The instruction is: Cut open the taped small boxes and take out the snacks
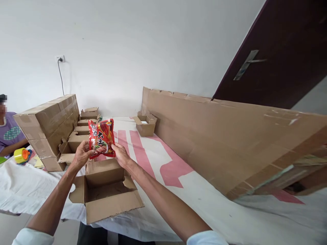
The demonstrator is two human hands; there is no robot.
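A shiny red food packet [102,137] with dark lettering is held upright between both hands. On its lower left edge my left hand [82,154] is closed, thumb on the front. The lower right edge is pinched by my right hand [121,153]. Below and slightly nearer to me, a cardboard box [114,206] stands with its flaps spread; the part of its inside that shows holds nothing visible. Behind the left hand, a row of opened cardboard boxes [78,137] runs back toward the wall.
Closed boxes [47,131] are stacked at the left, beside yellow tape [21,155] and a seated person [12,131]. A small open box [145,127] stands farther back. A long cardboard panel [217,136] borders the right of the cloth-covered table [199,200].
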